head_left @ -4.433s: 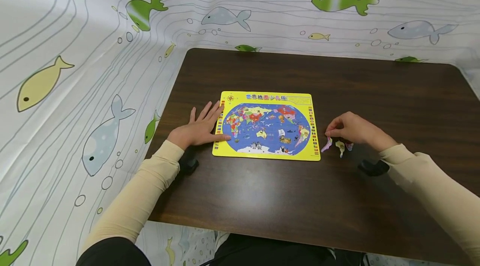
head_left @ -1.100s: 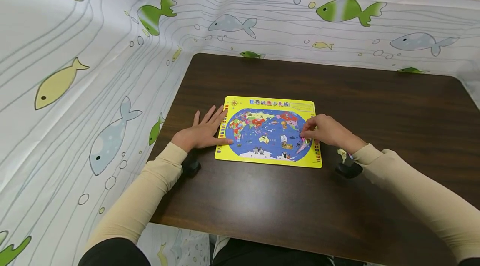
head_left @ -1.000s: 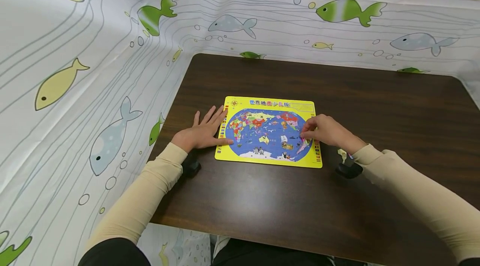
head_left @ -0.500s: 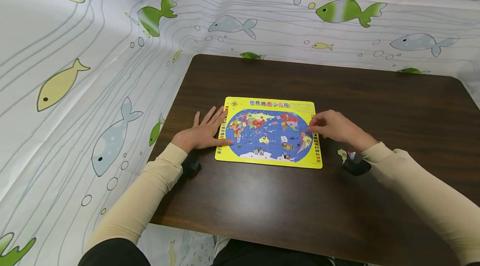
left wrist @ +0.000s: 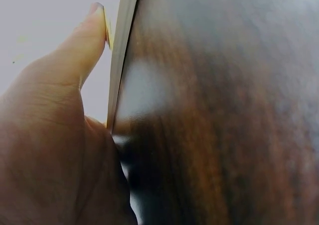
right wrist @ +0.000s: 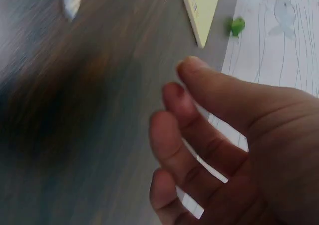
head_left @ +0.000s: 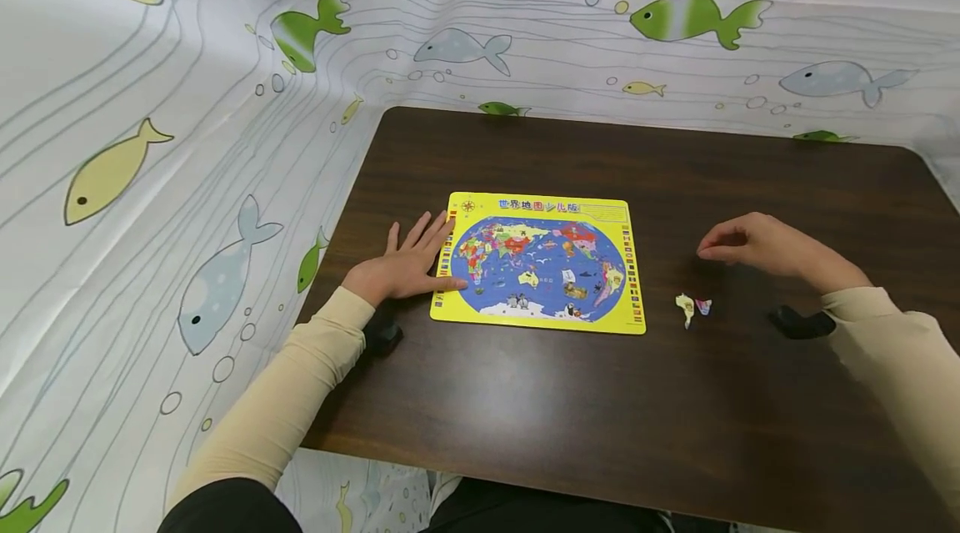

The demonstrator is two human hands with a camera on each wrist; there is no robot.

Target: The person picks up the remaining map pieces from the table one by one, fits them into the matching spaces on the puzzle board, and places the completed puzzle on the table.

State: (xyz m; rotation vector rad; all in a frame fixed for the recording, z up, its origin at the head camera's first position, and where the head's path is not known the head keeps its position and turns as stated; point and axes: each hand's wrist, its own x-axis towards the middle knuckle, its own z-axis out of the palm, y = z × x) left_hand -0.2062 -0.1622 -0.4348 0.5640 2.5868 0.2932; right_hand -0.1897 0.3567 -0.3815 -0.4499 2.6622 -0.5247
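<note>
A yellow-bordered world map puzzle board lies flat on the dark wooden table. My left hand rests at its left edge with the fingers spread and the thumb on the border. In the left wrist view the thumb is straight. To the right of the board, my right hand hovers above the table, fingers loosely bent, holding nothing, as the right wrist view of the hand confirms. Below and left of it lie a cream puzzle piece and a smaller pink-and-blue puzzle piece, close together.
The brown table extends around the board on every side. A white cloth printed with fish hangs behind and to the left of it. Dark wrist devices sit under both wrists.
My right hand pinched a pink piece from the table, brought it to the map's right side and let go. Now it has moved right, past the two loose pieces. The left hand stays put.
</note>
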